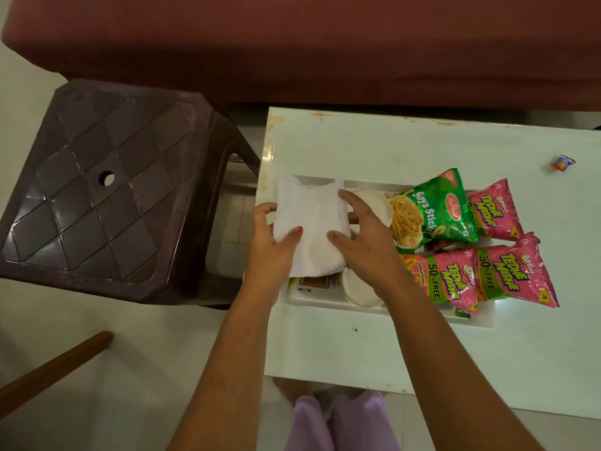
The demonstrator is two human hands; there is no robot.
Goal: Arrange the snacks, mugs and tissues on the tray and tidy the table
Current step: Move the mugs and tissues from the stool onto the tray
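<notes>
A white stack of tissues (310,222) is held over the left end of the white tray (325,301). My left hand (270,249) grips its left edge and my right hand (364,242) grips its right edge. Two white mugs sit in the tray, one (377,203) behind my right hand, another (357,288) near the front rim. A green Soya Sticks packet (432,209) and three pink Tedhe Medhe packets (494,206) (445,281) (517,275) lie on the tray's right half. A small box (313,283) shows under the tissues.
The tray rests on a white table (422,359). A small candy wrapper (562,162) lies at the table's far right. A brown plastic stool (107,187) stands left of the table. A maroon sofa (292,43) runs behind. A wooden stick (55,369) lies on the floor.
</notes>
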